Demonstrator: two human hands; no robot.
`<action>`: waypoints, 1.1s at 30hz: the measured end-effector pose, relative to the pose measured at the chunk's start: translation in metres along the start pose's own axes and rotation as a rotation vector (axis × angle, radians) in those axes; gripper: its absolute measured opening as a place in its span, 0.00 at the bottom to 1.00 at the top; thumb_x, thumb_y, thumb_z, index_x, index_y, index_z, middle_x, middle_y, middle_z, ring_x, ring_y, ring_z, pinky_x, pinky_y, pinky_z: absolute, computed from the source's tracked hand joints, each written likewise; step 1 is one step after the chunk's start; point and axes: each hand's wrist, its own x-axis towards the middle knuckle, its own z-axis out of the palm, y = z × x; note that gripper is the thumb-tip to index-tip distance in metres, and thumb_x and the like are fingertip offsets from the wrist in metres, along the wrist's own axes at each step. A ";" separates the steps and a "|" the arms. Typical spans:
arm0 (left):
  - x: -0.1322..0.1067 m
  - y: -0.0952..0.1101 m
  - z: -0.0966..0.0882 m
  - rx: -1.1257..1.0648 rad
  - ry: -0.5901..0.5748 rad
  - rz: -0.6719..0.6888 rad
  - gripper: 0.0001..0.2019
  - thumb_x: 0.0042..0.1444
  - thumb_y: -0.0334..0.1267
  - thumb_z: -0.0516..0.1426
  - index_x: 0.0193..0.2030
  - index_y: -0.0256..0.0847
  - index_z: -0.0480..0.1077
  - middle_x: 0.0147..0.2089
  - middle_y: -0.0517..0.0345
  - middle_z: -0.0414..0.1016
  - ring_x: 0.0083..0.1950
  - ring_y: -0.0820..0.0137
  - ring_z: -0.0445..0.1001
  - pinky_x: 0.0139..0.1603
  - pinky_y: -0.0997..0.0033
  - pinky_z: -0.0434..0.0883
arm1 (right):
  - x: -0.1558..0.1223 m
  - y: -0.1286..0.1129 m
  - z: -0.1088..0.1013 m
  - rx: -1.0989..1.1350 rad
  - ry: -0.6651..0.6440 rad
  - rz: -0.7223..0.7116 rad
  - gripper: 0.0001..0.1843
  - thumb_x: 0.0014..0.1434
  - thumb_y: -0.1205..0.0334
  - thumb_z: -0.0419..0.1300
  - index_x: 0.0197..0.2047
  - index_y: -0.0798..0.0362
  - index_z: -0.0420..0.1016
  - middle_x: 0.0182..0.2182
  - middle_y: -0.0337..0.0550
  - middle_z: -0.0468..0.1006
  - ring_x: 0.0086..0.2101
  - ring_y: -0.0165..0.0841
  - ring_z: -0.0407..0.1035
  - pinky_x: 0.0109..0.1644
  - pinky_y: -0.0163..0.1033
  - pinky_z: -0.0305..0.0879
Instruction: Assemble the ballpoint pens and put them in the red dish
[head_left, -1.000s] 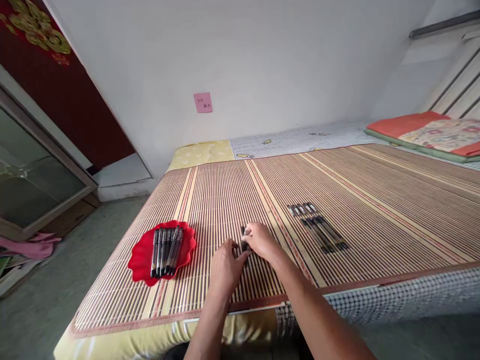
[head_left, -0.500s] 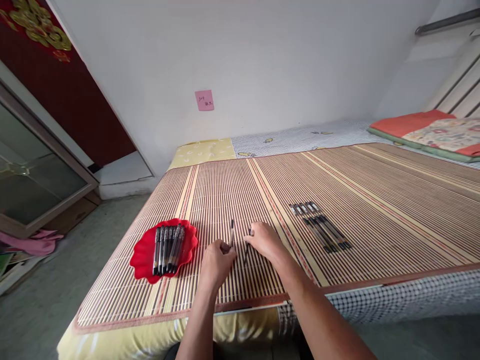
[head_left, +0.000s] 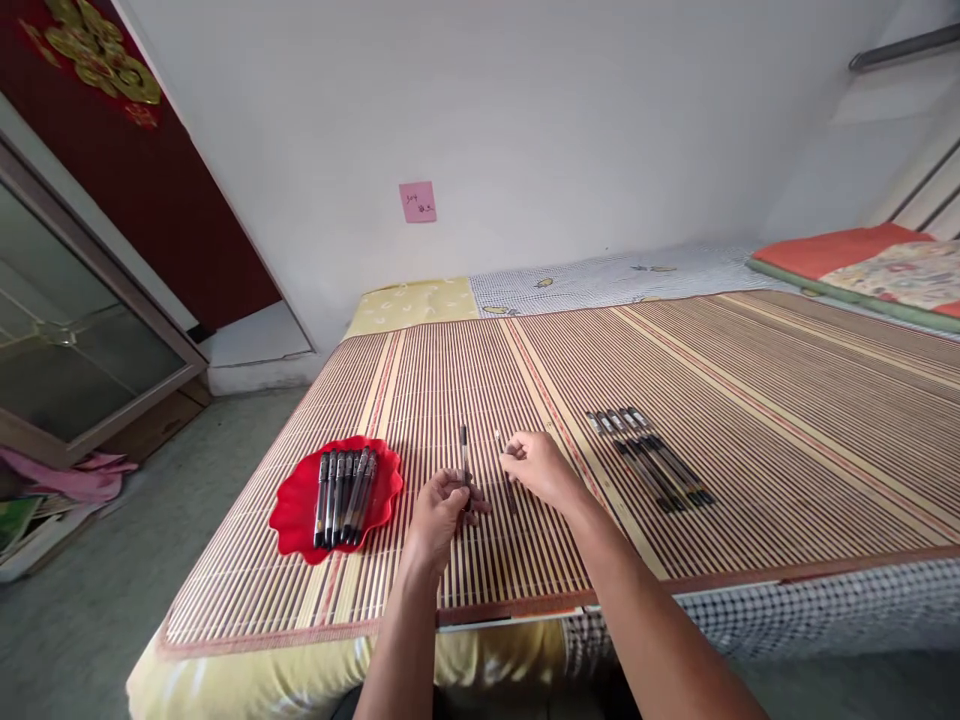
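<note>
My left hand [head_left: 442,505] is closed around the lower part of a clear pen barrel [head_left: 463,452], which stands upright with its dark end up. A short way to the right, the fingers of my right hand [head_left: 534,462] pinch a thin stick that looks like a pen refill [head_left: 498,438], its pale end up and its dark end below. The two pieces are apart. Left of my hands, several capped black pens [head_left: 341,497] lie side by side on a red scalloped plate [head_left: 294,505]. To the right lie several pen caps [head_left: 617,420] in a row, with several dark pen bodies [head_left: 664,472] below them.
A striped bamboo mat [head_left: 442,375] covers the bed, over a patterned sheet [head_left: 585,275]. Folded bedding [head_left: 847,255] lies at the far right. A pink note [head_left: 417,202] is stuck on the white wall. A glass-paned cabinet door [head_left: 82,320] stands at the left.
My left fingers have shifted on the pen barrel and spread somewhat more. The thin stick in my right hand has turned, and a pale end now shows above the fingers. The view has shifted slightly.
</note>
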 end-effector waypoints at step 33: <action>-0.001 -0.004 0.000 0.206 -0.201 0.149 0.08 0.58 0.37 0.63 0.41 0.40 0.69 0.38 0.57 0.78 0.43 0.65 0.83 0.41 0.68 0.76 | -0.018 -0.038 -0.066 0.651 0.375 -0.282 0.07 0.59 0.58 0.64 0.36 0.53 0.74 0.31 0.42 0.80 0.33 0.34 0.78 0.43 0.43 0.77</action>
